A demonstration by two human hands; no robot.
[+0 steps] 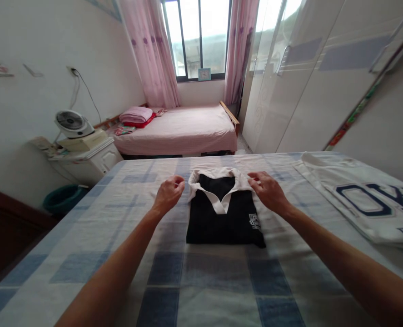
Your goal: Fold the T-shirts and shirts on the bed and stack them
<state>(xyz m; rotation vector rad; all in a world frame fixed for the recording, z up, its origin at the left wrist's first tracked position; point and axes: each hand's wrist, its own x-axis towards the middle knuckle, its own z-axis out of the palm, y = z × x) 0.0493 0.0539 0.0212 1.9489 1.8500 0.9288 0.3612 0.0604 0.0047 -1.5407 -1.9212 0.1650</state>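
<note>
The black shirt (220,227) lies between left grip (169,190) and right grip (266,188) — whether fingertips meet, I cannot tell. Folding seems nearly finished — next would need gentle collar (240,181) straightening.

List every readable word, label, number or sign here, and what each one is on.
"O", then a letter that could be X or Y, then a cut-off letter: large print on the white top.
"B", the rest cut off by the picture's edge: smaller print below, same top.
Black shirt: white chest emblem, too small to read.
Clock: face too small to read.
</note>
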